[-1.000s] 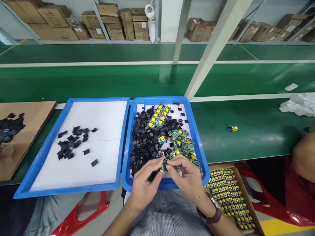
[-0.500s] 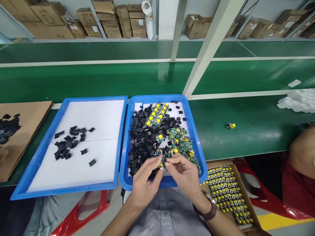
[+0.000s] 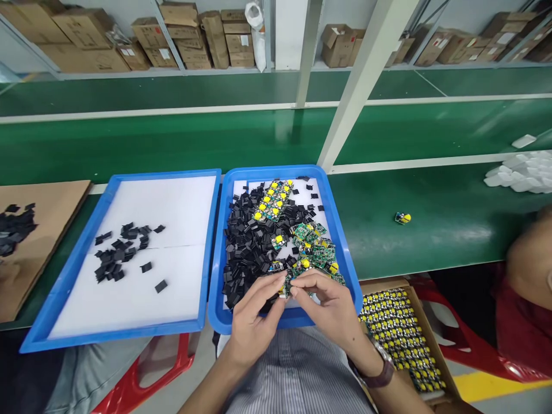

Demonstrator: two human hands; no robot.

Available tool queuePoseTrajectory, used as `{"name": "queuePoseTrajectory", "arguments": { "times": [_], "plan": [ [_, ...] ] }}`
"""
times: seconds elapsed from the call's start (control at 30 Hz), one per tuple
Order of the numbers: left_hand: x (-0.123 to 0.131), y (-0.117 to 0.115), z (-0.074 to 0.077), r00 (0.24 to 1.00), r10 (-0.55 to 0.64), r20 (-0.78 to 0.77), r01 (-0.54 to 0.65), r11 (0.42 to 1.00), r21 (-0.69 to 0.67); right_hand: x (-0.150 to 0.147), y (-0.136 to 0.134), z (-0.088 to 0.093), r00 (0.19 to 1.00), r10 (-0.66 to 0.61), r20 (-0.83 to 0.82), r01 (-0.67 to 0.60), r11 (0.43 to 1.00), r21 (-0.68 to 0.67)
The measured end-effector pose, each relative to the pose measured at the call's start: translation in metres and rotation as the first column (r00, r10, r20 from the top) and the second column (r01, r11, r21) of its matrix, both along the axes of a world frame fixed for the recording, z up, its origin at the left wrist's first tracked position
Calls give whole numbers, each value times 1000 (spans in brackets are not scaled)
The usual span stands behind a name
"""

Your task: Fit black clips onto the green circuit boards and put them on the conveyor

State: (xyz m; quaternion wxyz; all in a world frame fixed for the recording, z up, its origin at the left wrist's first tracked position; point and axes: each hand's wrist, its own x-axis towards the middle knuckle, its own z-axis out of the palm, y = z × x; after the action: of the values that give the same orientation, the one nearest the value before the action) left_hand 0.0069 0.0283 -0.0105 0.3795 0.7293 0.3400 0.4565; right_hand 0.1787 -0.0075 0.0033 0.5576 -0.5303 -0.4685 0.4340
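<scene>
Over the near edge of the right blue tray point(image 3: 354, 282), my left hand point(image 3: 257, 322) pinches a small green circuit board point(image 3: 287, 286) between thumb and fingers. My right hand point(image 3: 324, 299) closes its fingertips at the board's right side; fingers partly cover whatever is pinched there. Black foam pieces point(image 3: 250, 236) fill the tray's left part. Loose green circuit boards point(image 3: 317, 244) with yellow components are heaped at its right. A joined panel of yellow-topped boards point(image 3: 273, 200) rests on the black pieces toward the back, and one single board point(image 3: 278, 241) lies mid-tray.
A second blue tray point(image 3: 211, 241) to the left carries scattered black pieces point(image 3: 115, 259). Cardboard point(image 3: 52, 230) lies farther left. One board point(image 3: 402, 218) sits on the green bench point(image 3: 366, 247). Below right stands a carton of boards point(image 3: 403, 333). A slanted post point(image 3: 357, 80) rises behind. A person point(image 3: 524, 299) sits at right.
My right hand has shifted slightly at the board, its fingertips still close to it. My left hand keeps its pinch in nearly the same place.
</scene>
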Motion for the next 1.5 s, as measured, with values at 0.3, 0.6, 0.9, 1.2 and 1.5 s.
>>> {"name": "queuePoseTrajectory", "arguments": {
  "times": [0.3, 0.6, 0.9, 1.2, 1.5],
  "plan": [
    [-4, -2, -1, 998, -29, -53, 35, 993, 116, 6, 2, 0, 989, 94, 114, -93, 995, -21],
    [1, -7, 1, 997, -52, -56, 54, 998, 37, 16, 9, -9, 958, 211, -192, -246, 953, -177],
    [3, -15, 1, 977, 168, -129, -164, 986, 41, 5, -8, -12, 972, 109, -206, -122, 991, -52],
    [5, -22, 1, 973, 208, -98, -184, 960, 210, -4, -16, -9, 996, 94, -13, -94, 996, -9],
    [5, -21, -1, 965, 240, -109, -212, 952, 220, -4, -10, -8, 988, 153, -23, -153, 988, 9]
  ]
}}
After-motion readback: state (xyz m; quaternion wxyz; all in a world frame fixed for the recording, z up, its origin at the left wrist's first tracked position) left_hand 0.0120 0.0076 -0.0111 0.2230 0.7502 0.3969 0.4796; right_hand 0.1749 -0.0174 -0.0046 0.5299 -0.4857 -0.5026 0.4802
